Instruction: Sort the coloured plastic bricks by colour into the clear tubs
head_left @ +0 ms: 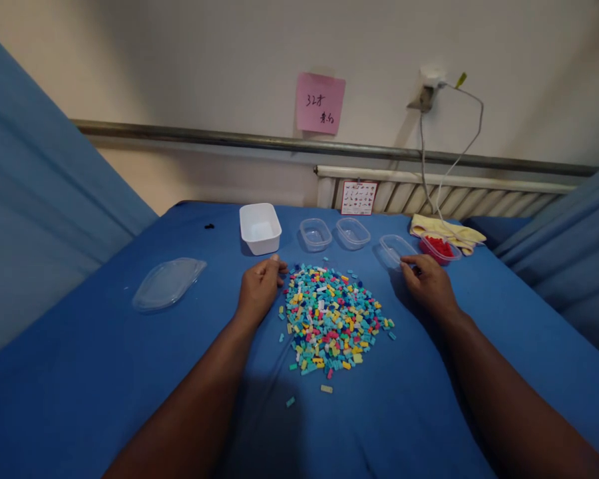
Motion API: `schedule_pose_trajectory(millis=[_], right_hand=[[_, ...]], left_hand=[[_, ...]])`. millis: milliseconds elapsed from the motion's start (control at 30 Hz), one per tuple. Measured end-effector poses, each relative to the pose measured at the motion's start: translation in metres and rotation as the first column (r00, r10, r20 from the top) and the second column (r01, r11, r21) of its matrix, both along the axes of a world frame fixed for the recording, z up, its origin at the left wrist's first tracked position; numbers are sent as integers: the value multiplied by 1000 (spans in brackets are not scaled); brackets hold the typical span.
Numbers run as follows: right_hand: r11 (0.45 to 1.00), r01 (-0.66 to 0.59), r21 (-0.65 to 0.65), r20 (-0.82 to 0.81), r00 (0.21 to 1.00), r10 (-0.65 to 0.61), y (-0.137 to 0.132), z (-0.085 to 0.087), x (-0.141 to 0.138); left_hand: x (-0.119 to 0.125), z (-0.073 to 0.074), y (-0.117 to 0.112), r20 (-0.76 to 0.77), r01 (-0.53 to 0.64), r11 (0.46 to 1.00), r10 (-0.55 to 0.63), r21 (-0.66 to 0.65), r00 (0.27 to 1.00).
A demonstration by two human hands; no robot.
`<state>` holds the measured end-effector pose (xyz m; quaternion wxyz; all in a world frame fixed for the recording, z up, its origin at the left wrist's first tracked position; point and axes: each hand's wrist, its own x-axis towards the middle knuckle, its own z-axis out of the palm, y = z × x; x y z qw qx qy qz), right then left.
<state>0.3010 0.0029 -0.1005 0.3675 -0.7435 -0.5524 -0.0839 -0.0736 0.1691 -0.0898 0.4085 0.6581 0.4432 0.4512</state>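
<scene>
A heap of small toy building bricks in turquoise, yellow, pink, white and dark blue is spread on a blue cloth. My left hand rests at the heap's upper left edge, fingers curled in and thumb on top; whatever its fingertips hold, if anything, is hidden. To the right of the heap, my right hand has thumb and fingers drawn together at the near rim of a clear plastic container. I cannot make out anything between those fingers.
Behind the heap stand a white tub and two clear tubs. A tub of red pieces sits by a yellow cloth at right. A clear lid lies left. A metal rail crosses the wall.
</scene>
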Motion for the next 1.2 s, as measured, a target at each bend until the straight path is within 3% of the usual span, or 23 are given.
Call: schedule_pose_trajectory(millis=[133,267,367,467,600,667,767,867,933,1000,1033,1100,1133,1200], right_hand=[[998,-60,0,10,998,60,-13,5,-9],[989,-87,116,76,994,78,-25,16,-21],[968,-212,137,47,977,208,-32,17,-40],[922,-386,-38,-90,920,382,-34,7,-69],[819,-534,-211,-222,842,492,-33,-7,-109],[794,-572,-203,-232,816,529,-31,-6,-126],[767,-613,-191,-218,788,575,-29,6,-150],[713,-677,-183,-197,736,648,-26,23,-166],[694,-707,-141,-186,707,682,-18,33,-165],[725,-681,-105,-168,730,662,-4,42,-152],[766,-632,-117,-147,774,616,6,45,-142],[850,-462,-255,-26,882,471,26,47,-119],[862,-365,-352,37,915,403,36,46,-108],[849,-314,-426,63,925,374,51,43,-93]], left_hand=[[0,3,-1,-28,11,1000,-12,-10,1000],[0,3,-1,-35,3,1000,-3,1,999],[1,2,-2,-97,-1,998,8,66,995],[3,3,-8,-309,176,964,-108,200,945],[7,9,-19,-594,492,867,-354,82,723],[9,12,-23,-589,574,817,-442,47,677],[8,14,-26,-442,612,788,-527,65,726],[7,12,-25,-268,556,827,-520,79,811],[6,9,-23,-188,449,887,-426,102,885],[6,6,-20,-120,293,950,-280,111,952],[6,5,-18,-86,220,971,-212,99,974],[7,3,-14,-22,111,992,-110,57,994],[7,3,-13,1,80,996,-80,36,997],[8,3,-11,22,54,999,-54,6,998]])
